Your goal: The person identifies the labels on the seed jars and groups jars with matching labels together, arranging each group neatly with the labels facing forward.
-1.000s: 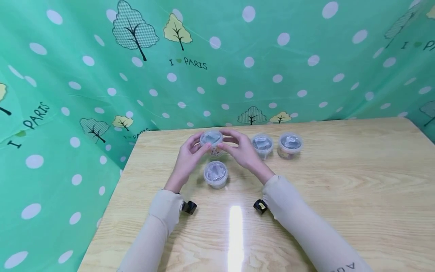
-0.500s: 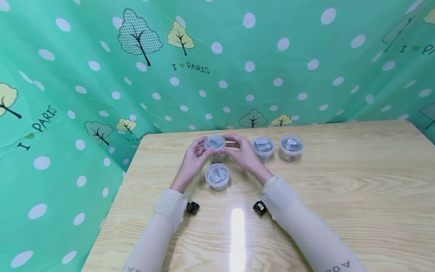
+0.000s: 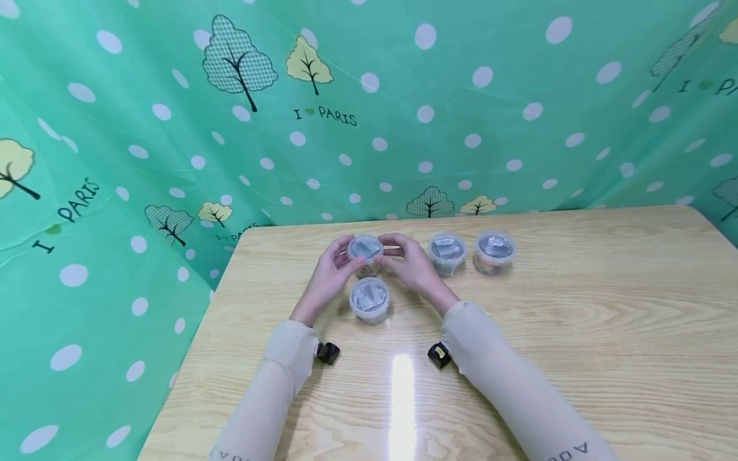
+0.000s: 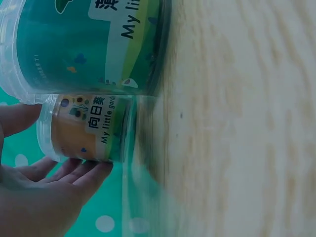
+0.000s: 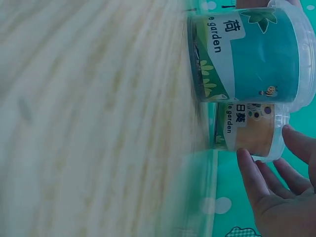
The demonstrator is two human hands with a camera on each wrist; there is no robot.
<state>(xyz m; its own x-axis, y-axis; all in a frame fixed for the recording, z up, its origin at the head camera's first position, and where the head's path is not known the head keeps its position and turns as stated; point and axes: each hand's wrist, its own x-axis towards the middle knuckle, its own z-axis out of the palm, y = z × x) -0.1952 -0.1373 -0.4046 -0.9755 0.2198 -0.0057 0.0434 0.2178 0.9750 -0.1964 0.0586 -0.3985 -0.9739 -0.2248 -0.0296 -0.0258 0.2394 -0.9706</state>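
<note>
Both hands hold an orange-labelled plastic tub [image 3: 366,250] with a clear lid, behind a second tub. My left hand [image 3: 330,272] grips its left side, thumb toward the front of the rim. On the opposite side, my right hand [image 3: 410,264] holds it between thumb and fingers. In the left wrist view, the orange label [image 4: 79,131] reads "My little garden", and its base is right at the tabletop. Directly in front stands a teal-labelled tub [image 3: 369,301], its printed side [image 5: 261,59] large in the right wrist view. Both tubs are upright.
Two more lidded tubs stand to the right of my right hand: a nearer tub [image 3: 446,253] and a farther tub [image 3: 494,251]. The wooden table [image 3: 576,333] ends at a green patterned curtain [image 3: 346,96] behind and to the left.
The orange-labelled tub has come down toward the table, both hands moving with it and keeping their hold. The head view has shifted slightly. The other tubs stay in place.
</note>
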